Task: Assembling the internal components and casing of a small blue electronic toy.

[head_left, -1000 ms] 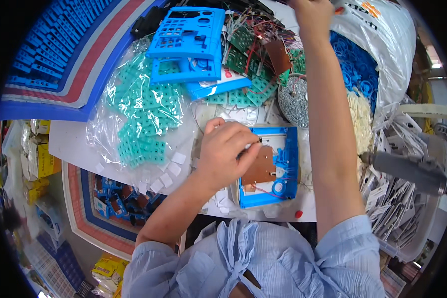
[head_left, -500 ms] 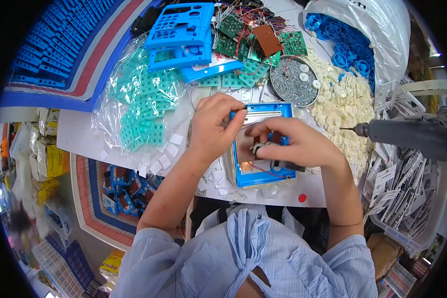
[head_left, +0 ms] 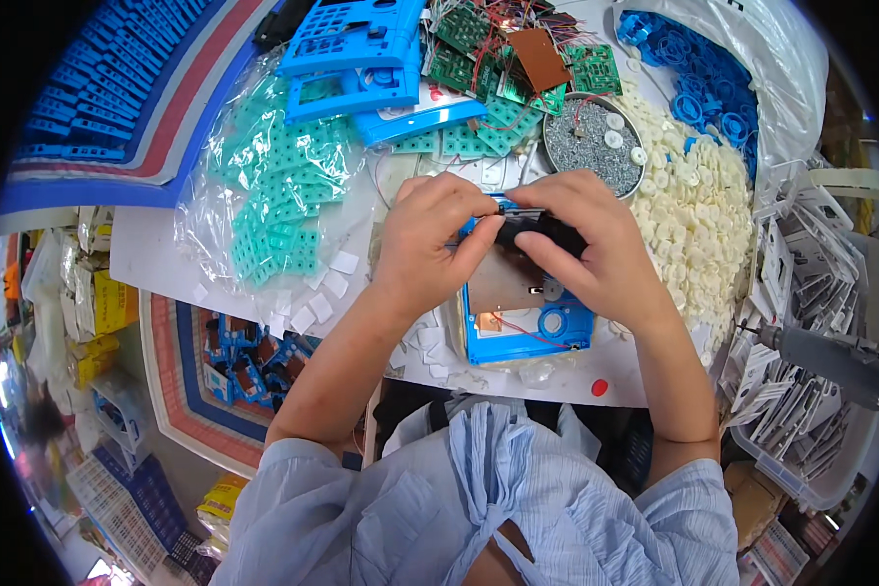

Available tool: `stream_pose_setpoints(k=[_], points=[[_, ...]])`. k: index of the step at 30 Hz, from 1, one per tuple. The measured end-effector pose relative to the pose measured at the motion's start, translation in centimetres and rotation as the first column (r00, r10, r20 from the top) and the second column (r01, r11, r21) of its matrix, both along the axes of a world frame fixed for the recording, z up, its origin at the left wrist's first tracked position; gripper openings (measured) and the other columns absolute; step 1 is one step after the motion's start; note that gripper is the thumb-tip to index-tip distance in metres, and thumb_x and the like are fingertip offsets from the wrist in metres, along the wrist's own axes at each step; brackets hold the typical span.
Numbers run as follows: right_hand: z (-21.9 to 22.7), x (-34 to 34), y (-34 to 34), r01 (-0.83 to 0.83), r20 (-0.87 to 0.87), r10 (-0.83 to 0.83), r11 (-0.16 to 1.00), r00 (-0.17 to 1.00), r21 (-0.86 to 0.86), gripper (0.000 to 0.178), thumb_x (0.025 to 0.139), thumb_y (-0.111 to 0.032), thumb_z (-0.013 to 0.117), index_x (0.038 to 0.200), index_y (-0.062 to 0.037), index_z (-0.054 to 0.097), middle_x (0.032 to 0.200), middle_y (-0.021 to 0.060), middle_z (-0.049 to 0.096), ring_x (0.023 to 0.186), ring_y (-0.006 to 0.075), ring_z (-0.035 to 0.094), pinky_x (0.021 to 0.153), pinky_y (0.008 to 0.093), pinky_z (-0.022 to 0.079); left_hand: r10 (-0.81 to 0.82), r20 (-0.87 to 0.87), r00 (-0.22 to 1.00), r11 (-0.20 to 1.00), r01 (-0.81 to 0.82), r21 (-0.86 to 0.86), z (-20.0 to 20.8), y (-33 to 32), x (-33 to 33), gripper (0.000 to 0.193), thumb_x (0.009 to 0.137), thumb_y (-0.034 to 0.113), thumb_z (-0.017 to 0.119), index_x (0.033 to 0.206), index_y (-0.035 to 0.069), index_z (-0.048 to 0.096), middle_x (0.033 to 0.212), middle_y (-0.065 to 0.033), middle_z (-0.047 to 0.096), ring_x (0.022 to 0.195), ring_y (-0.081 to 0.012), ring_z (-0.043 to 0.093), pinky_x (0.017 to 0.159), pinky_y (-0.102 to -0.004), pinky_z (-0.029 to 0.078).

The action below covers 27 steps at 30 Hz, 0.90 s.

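Observation:
A blue plastic casing [head_left: 518, 349] lies open on the table in front of me, with a round ring, a thin red wire and a flat brownish panel [head_left: 506, 276] inside. My right hand [head_left: 601, 249] grips a black part [head_left: 557, 234] over the casing's far end; its exact kind is hard to make out. At the far left corner, my left hand [head_left: 430, 239] has thumb and forefinger pinched together, and what sits between them is hidden. The fingertips of both hands are close together there, covering most of that far edge.
Blue housings [head_left: 352, 59], green circuit boards [head_left: 596, 68] and a bag of turquoise pads [head_left: 278, 186] lie at the back. A round tin of screws [head_left: 586, 146] stands beside cream discs [head_left: 698, 225]. An electric screwdriver [head_left: 820, 359] hangs right, by a bin of white parts [head_left: 801, 420].
My right hand has moved from the casing's middle to its far end with the black part, uncovering the ring. My left hand stays at the corner. The screwdriver appears lower.

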State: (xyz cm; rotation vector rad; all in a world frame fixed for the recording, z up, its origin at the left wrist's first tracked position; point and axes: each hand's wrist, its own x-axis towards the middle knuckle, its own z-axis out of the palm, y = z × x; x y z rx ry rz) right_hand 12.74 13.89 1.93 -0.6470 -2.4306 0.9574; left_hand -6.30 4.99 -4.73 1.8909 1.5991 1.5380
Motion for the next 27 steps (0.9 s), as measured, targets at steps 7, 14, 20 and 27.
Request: stream_pose_setpoints(k=[7, 14, 20, 27], points=[[-0.5, 0.0, 0.0, -0.038, -0.064, 0.043, 0.995, 0.997, 0.090, 0.044, 0.080, -0.010, 0.077, 0.123, -0.0034, 0.067, 0.111, 0.0130, 0.068, 0.102, 0.0318, 0.061, 0.092, 0.0411, 0.048, 0.062, -0.061, 0.996, 0.998, -0.060, 0.027, 0.0, 0.1, -0.1, 0.014, 0.078, 0.002, 0.078, 0.088, 0.007, 0.070, 0.082, -0.0034, 0.066, 0.070, -0.0188, 0.058, 0.078, -0.0340, 0.042], [1.3, 0.1, -0.6, 0.009, 0.091, -0.018, 0.996, 0.996, 0.091, 0.050, 0.076, -0.012, 0.080, 0.123, -0.0039, 0.067, 0.116, 0.0127, 0.066, 0.109, 0.0324, 0.057, 0.098, 0.0417, 0.045, 0.039, -0.080, 0.996, 0.999, -0.036, 0.033, 0.2, 0.1, -0.1, 0.014, 0.077, 0.002, 0.078, 0.088, 0.006, 0.070, 0.083, -0.0045, 0.066, 0.075, -0.0215, 0.061, 0.079, -0.0347, 0.043], [-0.6, 0.1, 0.3, -0.076, -0.010, 0.078, 0.990, 0.997, 0.116, 0.045, 0.074, -0.014, 0.080, 0.116, -0.0045, 0.067, 0.114, 0.0114, 0.066, 0.108, 0.0317, 0.056, 0.098, 0.0419, 0.045, 0.044, -0.114, 0.993, 0.998, -0.039, 0.049, 0.3, 0.0, -0.1, 0.014, 0.076, 0.003, 0.077, 0.088, 0.007, 0.071, 0.084, -0.0053, 0.067, 0.077, -0.0224, 0.062, 0.079, -0.0360, 0.043], [-1.0, 0.0, 0.5, -0.094, -0.044, 0.098, 0.993, 0.994, 0.075, 0.043, 0.073, -0.015, 0.080, 0.113, -0.0044, 0.066, 0.112, 0.0109, 0.065, 0.108, 0.0322, 0.055, 0.098, 0.0422, 0.044, 0.054, -0.127, 0.990, 0.997, -0.046, 0.068, 0.2, -0.1, 0.1, 0.013, 0.076, 0.003, 0.077, 0.087, 0.008, 0.071, 0.083, -0.0045, 0.067, 0.077, -0.0216, 0.064, 0.080, -0.0369, 0.043]])
